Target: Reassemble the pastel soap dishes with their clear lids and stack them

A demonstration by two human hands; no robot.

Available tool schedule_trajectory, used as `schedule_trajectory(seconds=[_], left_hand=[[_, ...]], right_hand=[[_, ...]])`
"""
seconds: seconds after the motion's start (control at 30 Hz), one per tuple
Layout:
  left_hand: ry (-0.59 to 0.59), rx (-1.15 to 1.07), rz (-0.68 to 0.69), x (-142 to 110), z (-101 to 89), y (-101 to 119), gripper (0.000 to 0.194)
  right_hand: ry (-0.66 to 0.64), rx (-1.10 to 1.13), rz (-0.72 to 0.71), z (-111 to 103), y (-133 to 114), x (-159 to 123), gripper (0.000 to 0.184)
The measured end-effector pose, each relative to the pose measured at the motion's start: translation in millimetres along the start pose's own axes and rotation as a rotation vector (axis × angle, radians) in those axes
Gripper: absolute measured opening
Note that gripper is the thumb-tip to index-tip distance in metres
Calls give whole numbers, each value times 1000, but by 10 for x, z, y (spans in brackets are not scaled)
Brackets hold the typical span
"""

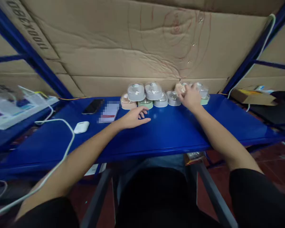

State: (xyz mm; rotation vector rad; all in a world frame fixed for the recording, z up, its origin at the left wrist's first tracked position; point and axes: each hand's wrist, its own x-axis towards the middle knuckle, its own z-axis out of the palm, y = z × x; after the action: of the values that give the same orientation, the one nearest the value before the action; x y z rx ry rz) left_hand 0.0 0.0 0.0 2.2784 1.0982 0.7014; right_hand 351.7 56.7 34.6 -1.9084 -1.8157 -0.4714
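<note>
Small rounded boxes with clear lids stand in a row at the back of the blue table, some stacked in two layers. My right hand (192, 97) is closed on a cream-pink box (180, 88) in the upper layer, its fingers partly covering it. Directly below is a grey box (173, 98), and a grey-lidded box (202, 88) is just right of the hand. My left hand (135, 117) hovers over the table with fingers apart and nothing in it. Nearest to it are a green box (146, 102) and a pink box (127, 103), with two grey boxes on top.
On the blue table (161, 136), a dark phone (93, 106), a partly pixelated white card (109, 112) and a white earbud case (81, 127) lie at left. A white cable (70, 142) crosses my left forearm. Cardboard (109, 63) walls the back; blue posts frame both sides.
</note>
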Motion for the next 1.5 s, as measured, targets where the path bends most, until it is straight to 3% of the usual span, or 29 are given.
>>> schedule_trajectory(seconds=[0.23,0.37,0.5,0.7,0.87,1.03,1.17,1.3,1.5], left_hand=[[2,14,19,-3,3,-2,62],[-1,20,5,-12,3,-1,65],[5,28,15,-7,19,0,65],[27,36,47,7,75,17,56],[28,63,49,7,105,54,58],[27,59,42,4,120,68,58],[29,73,42,-17,130,71,58],[50,62,35,-38,139,66,58],[331,-1,20,-23,97,1,76]], right_hand=[[45,46,-2,101,104,58,51],[151,63,-33,76,72,49,57],[198,120,-264,37,-161,-80,62],[12,190,-638,155,-660,-139,86],[-50,108,-670,165,-1002,41,92],[-30,12,-615,199,-1202,14,71],[32,17,-643,202,-1139,-63,63],[90,97,-655,144,-892,-96,68],[228,424,-595,-36,-571,-324,79]])
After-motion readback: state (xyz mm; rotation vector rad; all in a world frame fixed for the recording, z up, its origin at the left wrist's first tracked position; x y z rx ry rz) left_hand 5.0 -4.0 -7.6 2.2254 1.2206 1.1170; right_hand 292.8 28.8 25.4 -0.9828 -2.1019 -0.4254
